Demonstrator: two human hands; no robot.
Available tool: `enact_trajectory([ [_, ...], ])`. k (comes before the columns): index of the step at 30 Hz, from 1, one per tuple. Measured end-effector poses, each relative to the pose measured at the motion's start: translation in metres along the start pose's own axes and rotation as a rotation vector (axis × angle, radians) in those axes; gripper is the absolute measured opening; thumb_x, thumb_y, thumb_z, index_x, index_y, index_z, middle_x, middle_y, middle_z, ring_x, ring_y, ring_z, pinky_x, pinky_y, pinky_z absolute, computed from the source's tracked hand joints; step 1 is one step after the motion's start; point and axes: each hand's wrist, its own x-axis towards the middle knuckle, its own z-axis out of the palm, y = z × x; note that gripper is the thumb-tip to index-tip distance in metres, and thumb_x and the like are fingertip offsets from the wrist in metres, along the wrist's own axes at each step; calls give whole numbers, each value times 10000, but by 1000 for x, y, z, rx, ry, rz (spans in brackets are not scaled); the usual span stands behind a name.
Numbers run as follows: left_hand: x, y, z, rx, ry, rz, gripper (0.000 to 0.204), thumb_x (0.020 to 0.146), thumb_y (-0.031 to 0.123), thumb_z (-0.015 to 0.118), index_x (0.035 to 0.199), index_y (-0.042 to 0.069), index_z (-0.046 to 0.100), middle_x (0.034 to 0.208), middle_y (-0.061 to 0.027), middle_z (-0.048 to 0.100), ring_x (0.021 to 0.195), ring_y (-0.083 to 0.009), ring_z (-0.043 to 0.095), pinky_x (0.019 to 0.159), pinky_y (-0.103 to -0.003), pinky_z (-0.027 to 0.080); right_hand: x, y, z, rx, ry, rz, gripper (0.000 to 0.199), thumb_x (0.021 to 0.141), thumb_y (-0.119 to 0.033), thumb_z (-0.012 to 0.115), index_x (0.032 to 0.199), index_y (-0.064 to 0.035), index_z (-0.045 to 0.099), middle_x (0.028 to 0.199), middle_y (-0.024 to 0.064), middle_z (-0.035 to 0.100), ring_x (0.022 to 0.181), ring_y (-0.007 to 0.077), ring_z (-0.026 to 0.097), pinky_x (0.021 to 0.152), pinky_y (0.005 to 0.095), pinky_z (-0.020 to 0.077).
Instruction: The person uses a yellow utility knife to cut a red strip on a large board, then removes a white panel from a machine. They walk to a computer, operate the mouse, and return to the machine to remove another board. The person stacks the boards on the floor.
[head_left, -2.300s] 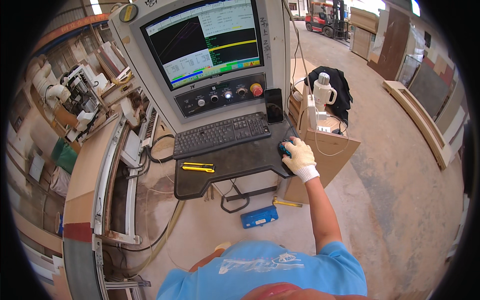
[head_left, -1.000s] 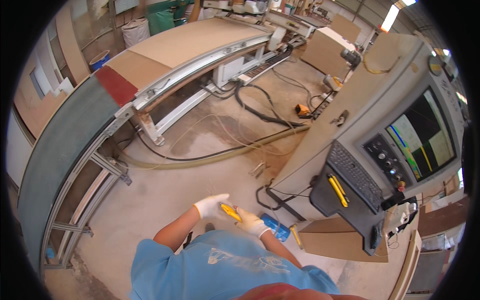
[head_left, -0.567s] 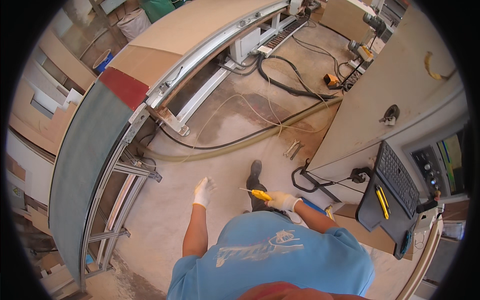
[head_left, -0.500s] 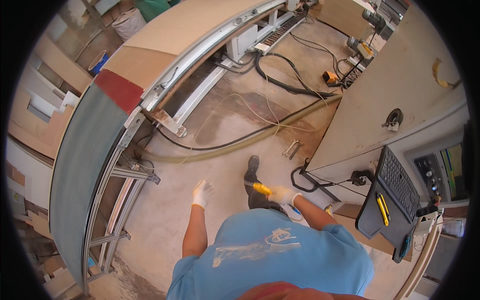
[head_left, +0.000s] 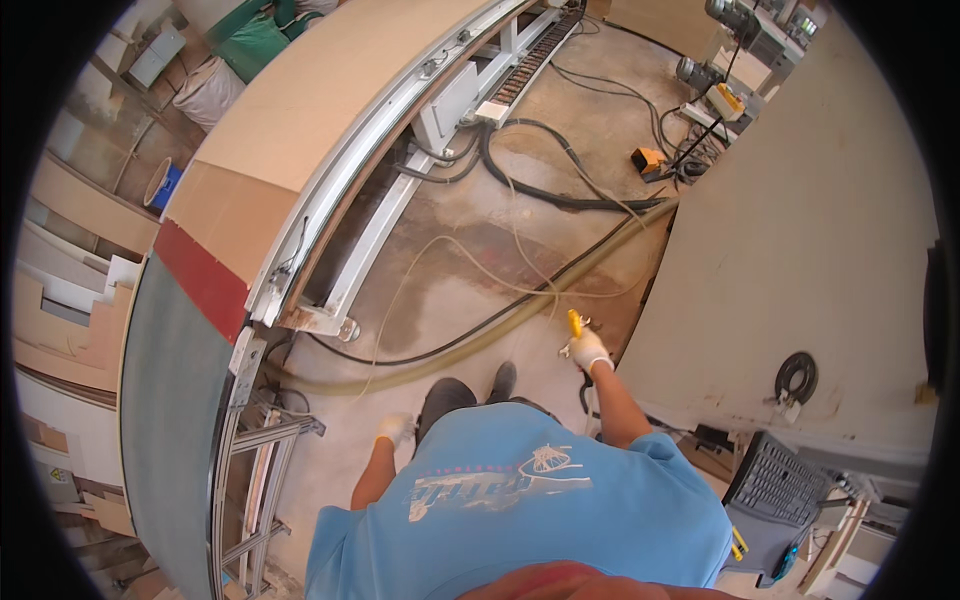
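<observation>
My right hand (head_left: 588,351), in a white glove, is stretched forward over the floor and closed round a yellow utility knife (head_left: 575,322). Metal wrench ends (head_left: 565,351) show on the floor just beside this hand, mostly hidden by it. My left hand (head_left: 398,428), gloved too, hangs low beside my left leg. Its fingers look extended and I see nothing in them.
A long machine bed (head_left: 200,300) with a green belt and brown boards runs along the left. A thick hose (head_left: 470,350) and black cables cross the floor ahead. A large grey cabinet (head_left: 760,280) stands at right, near a keyboard (head_left: 778,480) on a tray. An orange pedal (head_left: 648,160) lies farther off.
My right hand has moved forward with the utility knife, toward the wrenches. My left hand has dropped back nearer my body. The view has shifted, and my body leans forward more.
</observation>
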Motion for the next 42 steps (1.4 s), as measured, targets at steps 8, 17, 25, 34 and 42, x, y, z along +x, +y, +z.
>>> enact_trajectory([
  [8,91,175,38,643,311,285,374,962,327,578,1024,31,797,961,-184,767,877,-268,725,800,-375,542,57,1,-7,-66,266,-43,379,982,-344,575,1171,-26,659,890,171,722,754,324,713,739,468,565],
  [17,277,330,11,655,130,134,313,933,296,663,870,1,745,765,-114,705,614,-235,645,581,-385,509,166,-31,-134,332,301,326,356,1037,-395,545,1133,-63,633,702,66,649,581,199,646,414,373,454],
  [25,374,575,50,393,-89,185,200,984,214,612,878,66,694,710,-56,632,533,-189,570,479,-350,438,293,-208,-212,273,239,201,295,1036,-393,544,1075,-108,605,683,58,643,464,182,572,400,343,445],
  [34,429,770,90,20,-168,21,152,978,181,615,831,144,634,663,19,562,511,-110,486,449,-290,376,386,-304,-255,314,89,328,275,1066,-343,498,1104,-106,633,698,65,681,503,179,581,455,346,444],
  [42,468,791,49,714,-171,179,238,956,215,570,736,133,605,630,-2,568,533,-172,549,486,-348,400,455,-354,-287,275,4,274,252,1027,-274,544,1066,-48,650,756,100,726,593,218,668,520,360,500],
])
